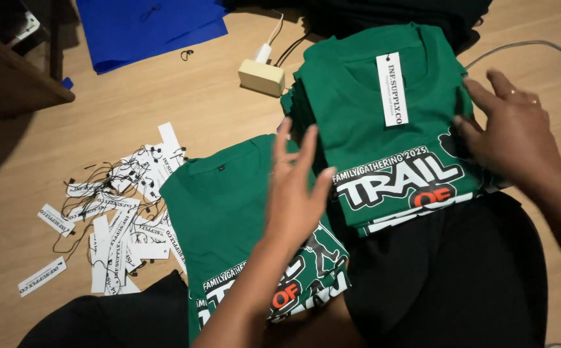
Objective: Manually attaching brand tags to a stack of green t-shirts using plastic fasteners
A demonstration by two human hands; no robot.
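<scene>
Two hands work over folded green T-shirts on a pale wooden floor [183, 109], seen from a head camera looking down.

The left hand [296, 193] is raised, fingers spread wide and loose, holding nothing; it hovers above the gap between a single folded green shirt [222, 206] and a stack of green shirts [390, 129]. The single shirt lies in the lower middle, long axis running toward the person, neckline pointing away and printed chest nearest the person. Its print is partly hidden by the left forearm, and its lower edge is lost among the dark cloth in the person's lap.

The right hand [515, 132] rests flat, fingers extended, on the stack's right edge, pressing rather than gripping. The stack sits in the upper right, long axis also pointing away, collar at the far end, tilted a little to the right. A white paper tag [392, 89] lies lengthwise on the top shirt.

A scattered heap of white tags with black strings [116, 206] lies to the left. A beige power adapter [261, 77] sits beyond the shirts, near blue sheeting [151, 26]. Black cloth [448, 270] covers the lower frame and is cut off at the edge.
</scene>
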